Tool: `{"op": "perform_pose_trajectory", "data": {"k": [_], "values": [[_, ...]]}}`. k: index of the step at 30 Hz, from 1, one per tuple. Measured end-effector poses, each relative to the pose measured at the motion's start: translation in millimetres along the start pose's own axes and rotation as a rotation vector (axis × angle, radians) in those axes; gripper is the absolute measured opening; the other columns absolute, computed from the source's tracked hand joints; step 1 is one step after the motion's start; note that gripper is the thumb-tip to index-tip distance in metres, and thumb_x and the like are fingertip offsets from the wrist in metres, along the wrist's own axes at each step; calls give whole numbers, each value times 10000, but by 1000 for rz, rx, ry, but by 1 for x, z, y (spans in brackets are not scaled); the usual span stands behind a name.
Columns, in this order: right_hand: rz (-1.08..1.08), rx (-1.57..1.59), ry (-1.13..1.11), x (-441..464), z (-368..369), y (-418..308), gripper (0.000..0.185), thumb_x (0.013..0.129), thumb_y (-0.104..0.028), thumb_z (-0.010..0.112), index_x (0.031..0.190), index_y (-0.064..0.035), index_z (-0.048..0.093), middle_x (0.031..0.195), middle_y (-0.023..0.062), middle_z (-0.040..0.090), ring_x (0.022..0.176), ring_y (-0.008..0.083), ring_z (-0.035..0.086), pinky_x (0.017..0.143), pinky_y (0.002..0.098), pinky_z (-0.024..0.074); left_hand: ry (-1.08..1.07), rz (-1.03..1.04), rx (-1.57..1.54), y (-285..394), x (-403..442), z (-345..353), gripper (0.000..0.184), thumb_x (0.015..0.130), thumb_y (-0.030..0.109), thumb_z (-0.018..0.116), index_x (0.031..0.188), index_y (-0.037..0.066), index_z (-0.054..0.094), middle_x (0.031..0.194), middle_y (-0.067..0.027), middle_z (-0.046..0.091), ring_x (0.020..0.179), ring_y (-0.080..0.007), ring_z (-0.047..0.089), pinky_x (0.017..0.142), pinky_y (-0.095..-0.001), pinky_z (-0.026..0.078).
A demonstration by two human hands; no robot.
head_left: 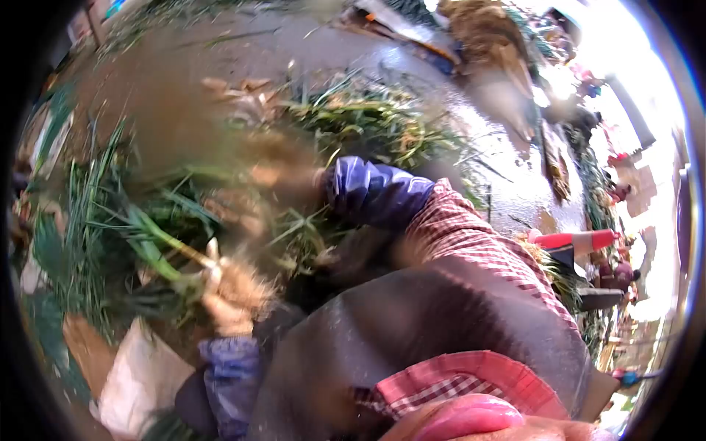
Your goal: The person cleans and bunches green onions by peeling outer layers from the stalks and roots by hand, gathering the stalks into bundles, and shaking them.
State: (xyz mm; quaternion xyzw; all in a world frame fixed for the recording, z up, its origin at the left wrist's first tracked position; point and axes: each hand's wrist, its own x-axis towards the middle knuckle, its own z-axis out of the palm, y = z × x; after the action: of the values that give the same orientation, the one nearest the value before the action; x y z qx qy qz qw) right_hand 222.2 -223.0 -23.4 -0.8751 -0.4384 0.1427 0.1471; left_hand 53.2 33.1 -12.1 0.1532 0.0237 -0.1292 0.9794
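My left hand (226, 314), below a purple sleeve cover (232, 382), is closed around a leek-like stalk (184, 250). The stalk's green leaves point up and left, and its stem is pale. A tan, bristly clump (246, 285), perhaps roots, shows beside these fingers. Higher up, my right hand (283, 176) reaches out from another purple sleeve cover (379, 191). Motion and a smudge on the lens smear its fingers, so what it holds does not show. It is over the heaped green leaves (382, 125).
Long green leaves (84, 242) lie in a heap on the left, near a pale sack or sheet (140, 378). Wet pavement (294, 44) stretches beyond. An orange traffic cone (577, 241) lies sideways in the view at right, with distant people (618, 275) beyond it.
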Motion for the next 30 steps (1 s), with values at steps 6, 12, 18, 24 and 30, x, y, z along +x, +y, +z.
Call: {"op": "perform_pose_trajectory", "data": {"k": [6, 12, 18, 24, 30], "values": [[296, -218, 336, 51, 30, 55, 418, 709, -342, 614, 1080, -159, 562, 1107, 170, 557, 1033, 332, 524, 870, 488, 379, 378, 45, 227, -46, -12, 33, 393, 770, 38, 562, 1158, 1, 509, 996, -85, 599, 902, -186, 585, 822, -302, 495], [315, -310, 422, 33, 0, 3, 311, 784, -379, 531, 839, -99, 655, 775, 123, 636, 734, 307, 611, 641, 412, 474, 214, 52, 402, -52, -7, -15, 311, 753, -13, 535, 1064, -32, 550, 1024, -147, 603, 1041, -230, 551, 928, -338, 453], [224, -31, -109, 5, -15, -80, 179, 797, -211, 547, 857, -75, 645, 684, 88, 620, 599, 227, 587, 599, 345, 498, 451, 212, 434, -39, -3, 19, 153, 716, -40, 564, 850, 30, 585, 1035, -99, 601, 931, -179, 559, 856, -295, 458], [-48, 232, 148, -27, -14, -136, 191, 694, -157, 624, 848, -46, 646, 746, 160, 612, 696, 318, 590, 618, 358, 476, 507, 69, 260, -50, -4, 1, 187, 778, 30, 562, 961, 35, 601, 904, -81, 626, 817, -221, 613, 766, -367, 522], [20, 658, 213, -20, -8, -137, 156, 754, -13, 611, 906, -45, 629, 821, 95, 639, 744, 225, 608, 657, 300, 499, 464, -4, 167, -51, -12, 28, 215, 767, 13, 542, 975, 21, 592, 905, -101, 630, 791, -242, 622, 732, -381, 537]]}}
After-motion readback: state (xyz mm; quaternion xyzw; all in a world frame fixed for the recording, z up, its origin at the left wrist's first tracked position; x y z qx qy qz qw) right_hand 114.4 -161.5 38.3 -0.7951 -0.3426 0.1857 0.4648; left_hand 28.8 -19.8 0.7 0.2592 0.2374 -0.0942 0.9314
